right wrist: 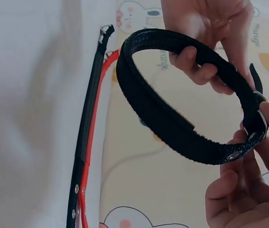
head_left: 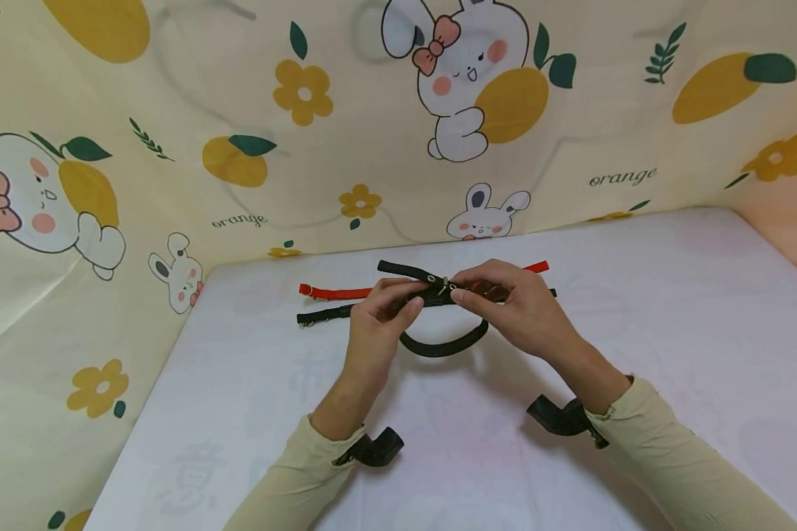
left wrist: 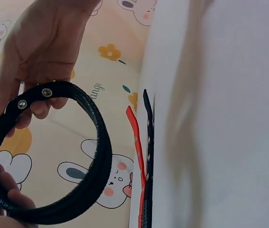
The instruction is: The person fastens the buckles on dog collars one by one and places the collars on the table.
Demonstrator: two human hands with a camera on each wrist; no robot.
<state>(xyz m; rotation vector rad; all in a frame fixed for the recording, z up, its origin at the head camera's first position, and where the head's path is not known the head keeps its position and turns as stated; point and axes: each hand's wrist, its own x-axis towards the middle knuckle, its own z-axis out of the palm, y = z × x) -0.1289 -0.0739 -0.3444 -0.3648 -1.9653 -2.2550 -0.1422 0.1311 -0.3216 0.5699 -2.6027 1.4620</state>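
Observation:
A black pet collar is bent into a loop and held up between both hands, its buckle end at the top. My left hand pinches it at the left side of the buckle, while my right hand pinches the strap by the eyelets. In the right wrist view the strap of the collar passes through the metal buckle, and its tip sticks out beyond. Metal-ringed eyelets show along the strap in the left wrist view.
Behind the held collar, a red collar and another black collar lie stretched out side by side on the white tabletop. A patterned cloth with rabbits and oranges stands behind and to the left.

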